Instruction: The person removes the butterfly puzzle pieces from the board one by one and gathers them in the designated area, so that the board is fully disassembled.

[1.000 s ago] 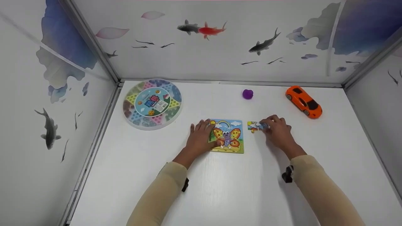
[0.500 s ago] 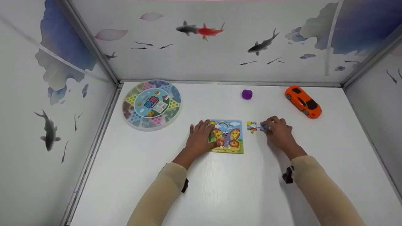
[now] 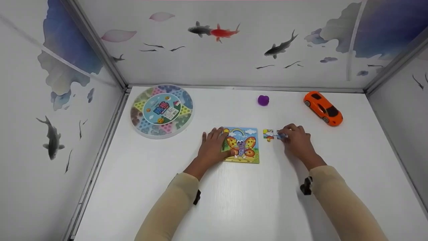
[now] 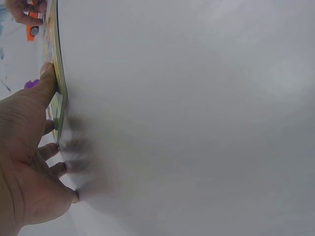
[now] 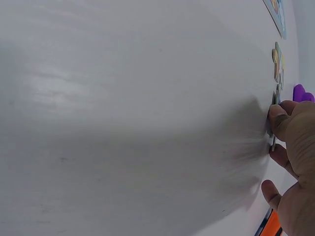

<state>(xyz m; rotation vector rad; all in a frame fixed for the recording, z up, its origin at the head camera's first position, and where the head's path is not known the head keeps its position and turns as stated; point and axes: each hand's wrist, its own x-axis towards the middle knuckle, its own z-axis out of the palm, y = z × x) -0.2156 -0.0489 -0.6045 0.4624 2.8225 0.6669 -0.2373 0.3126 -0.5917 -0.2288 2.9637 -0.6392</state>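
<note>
Left hand (image 3: 212, 147) rests flat on the square butterfly jigsaw board (image 3: 243, 144); right hand (image 3: 297, 140) pinches loose colourful puzzle pieces (image 3: 271, 134) just right of it on the white counter (image 3: 240, 201).

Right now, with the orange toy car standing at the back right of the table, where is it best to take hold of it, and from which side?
Probably from above, pinching the two long sides of the orange toy car at mid-body. It stands on its wheels, aslant to the table edge, and its body is low and narrow.

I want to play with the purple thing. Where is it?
In the head view the purple thing sits near the back of the white table, left of the orange toy car and beyond the loose puzzle pieces.
</note>
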